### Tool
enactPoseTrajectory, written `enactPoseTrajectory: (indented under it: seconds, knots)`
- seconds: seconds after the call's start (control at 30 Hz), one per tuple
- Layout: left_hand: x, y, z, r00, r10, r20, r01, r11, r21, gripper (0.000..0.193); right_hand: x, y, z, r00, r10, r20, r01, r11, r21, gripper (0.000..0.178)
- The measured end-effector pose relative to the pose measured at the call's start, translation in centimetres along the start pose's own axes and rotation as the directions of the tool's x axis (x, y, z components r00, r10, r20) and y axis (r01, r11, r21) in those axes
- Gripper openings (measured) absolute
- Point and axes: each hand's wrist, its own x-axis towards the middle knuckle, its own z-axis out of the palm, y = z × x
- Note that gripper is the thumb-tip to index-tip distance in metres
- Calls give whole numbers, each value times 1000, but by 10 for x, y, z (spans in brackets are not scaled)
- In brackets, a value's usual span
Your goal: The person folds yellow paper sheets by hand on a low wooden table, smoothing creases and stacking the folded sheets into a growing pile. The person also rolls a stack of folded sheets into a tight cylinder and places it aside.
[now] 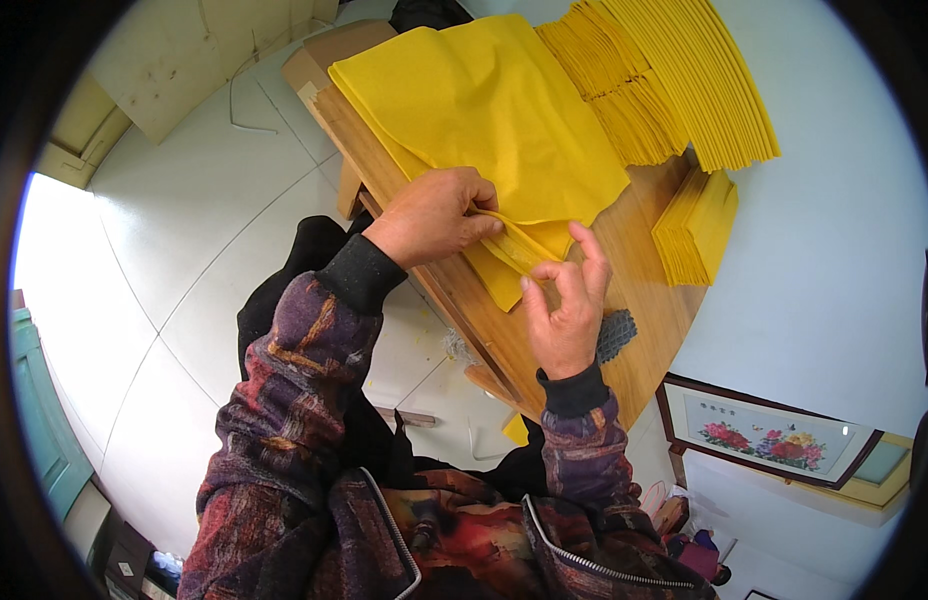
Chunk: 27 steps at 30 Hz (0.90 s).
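A wooden table [644,300] stands on pale floor tiles [204,260]. Both the left hand [434,215] and right hand [566,310] pinch one yellow sheet's [484,110] folded edge; perhaps three yellow stacks [674,80] lie beyond.

1 head-worn fisheye view looks steeply down from close above the person's chest onto the wooden table [639,290], the floor [214,260] at left; straight edges bow near the dark round rim.

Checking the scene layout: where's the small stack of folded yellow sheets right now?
In the head view, the small yellow stack lies on the wooden table near its right edge, right of the right hand and below the big fanned yellow pile.
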Motion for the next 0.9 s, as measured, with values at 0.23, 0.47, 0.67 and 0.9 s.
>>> enactPoseTrajectory:
  seconds: [0.23,0.47,0.67,0.9]
  knots:
    - [-2,2,-4,999,-11,36,11,1000,3,22,5,8,4,997,32,-73,-31,999,13,15]
    - [0,-1,-3,999,24,32,-26,998,54,20,9,8,3,992,31,-121,-24,998,57,14]
    - [-1,-2,1,999,-33,0,33,999,-19,18,-8,4,-6,977,126,-170,-107,987,116,15]
    - [0,0,0,999,-43,-4,42,999,-35,18,-61,35,-30,958,281,-49,-285,953,-99,18]
